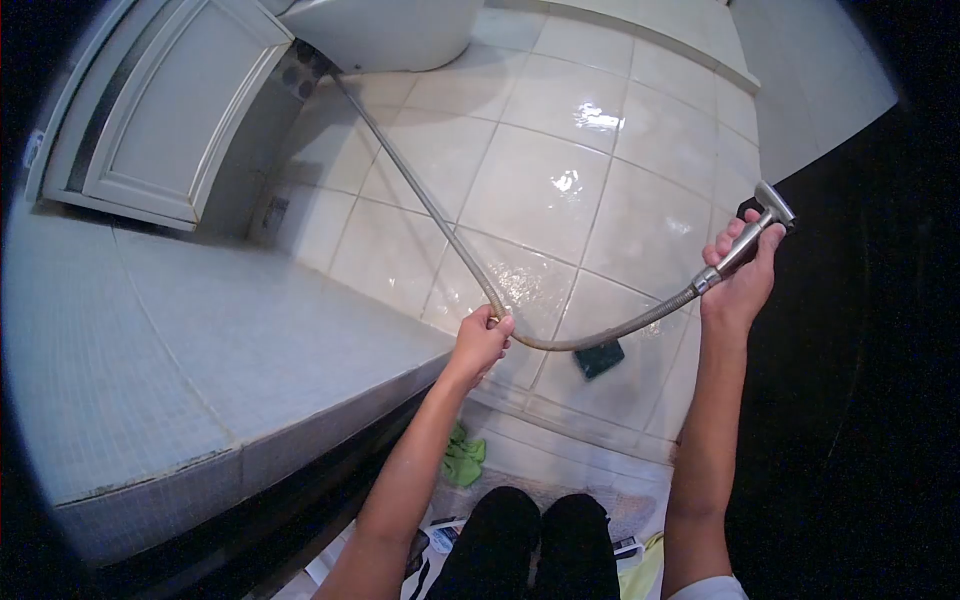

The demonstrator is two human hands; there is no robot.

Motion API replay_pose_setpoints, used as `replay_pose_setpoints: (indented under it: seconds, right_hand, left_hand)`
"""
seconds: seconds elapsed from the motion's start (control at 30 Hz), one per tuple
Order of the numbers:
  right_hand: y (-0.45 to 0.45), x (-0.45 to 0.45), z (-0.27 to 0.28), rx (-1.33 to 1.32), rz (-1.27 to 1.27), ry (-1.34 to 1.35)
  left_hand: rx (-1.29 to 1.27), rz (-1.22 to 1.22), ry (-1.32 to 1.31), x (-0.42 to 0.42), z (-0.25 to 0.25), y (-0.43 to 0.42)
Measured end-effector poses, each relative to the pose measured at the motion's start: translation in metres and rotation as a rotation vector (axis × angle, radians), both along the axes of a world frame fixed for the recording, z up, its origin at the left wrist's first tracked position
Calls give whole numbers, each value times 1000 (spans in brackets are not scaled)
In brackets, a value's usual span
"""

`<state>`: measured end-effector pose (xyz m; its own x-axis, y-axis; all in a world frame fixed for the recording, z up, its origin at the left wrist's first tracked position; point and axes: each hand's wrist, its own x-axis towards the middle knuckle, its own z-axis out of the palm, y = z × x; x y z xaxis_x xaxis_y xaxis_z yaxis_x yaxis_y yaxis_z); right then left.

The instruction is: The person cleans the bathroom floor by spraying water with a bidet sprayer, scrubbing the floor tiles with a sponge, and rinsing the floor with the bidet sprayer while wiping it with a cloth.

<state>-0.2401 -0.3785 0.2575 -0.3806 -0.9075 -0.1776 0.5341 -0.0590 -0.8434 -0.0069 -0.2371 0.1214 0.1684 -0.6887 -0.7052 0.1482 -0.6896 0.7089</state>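
My right hand [745,275] is wrapped round the handle of a metal sprayer [741,248], its head tilted up at the right. From the sprayer's base a flexible hose [415,185] curves down and left, then runs up to the dark gap beside the cabinet. My left hand [483,345] pinches this hose near its bend. Below the hose, a dark green scrubbing pad [600,360] lies on the wet, shiny floor tiles [550,190].
A white cabinet [190,110] and a white toilet base [400,35] stand at the upper left. A tiled ledge [200,340] spans the left side. Near my knees lie a green cloth [463,457] and partly hidden bottles. A raised edge [660,25] borders the floor at the top.
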Motion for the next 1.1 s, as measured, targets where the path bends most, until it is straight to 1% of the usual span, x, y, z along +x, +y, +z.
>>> replay_pose_setpoints:
  seconds: [0.07,0.33,0.67,0.83,0.9,1.1]
  right_hand:
    - [0,-2,-2,-2,-77,-5]
    - [-5,-9,-17,-136,-101,-78]
    - [2,-1,-14,-158,48,-81]
    - [-1,1,-9,-157,73,-74]
    - [-1,1,-8,-163,126,-87]
    - [0,5,-6,-139,121,-96]
  left_hand:
    - [-19,6,13,1,-1,0]
    - [-26,-13,2,1,-6,-1]
    - [-27,-29,-19,-5,-18,8]
    - [-7,-19,-11,-4,-13,7]
    - [0,-17,-15,-6,-12,7]
    - [-5,-20,-26,-8,-13,8]
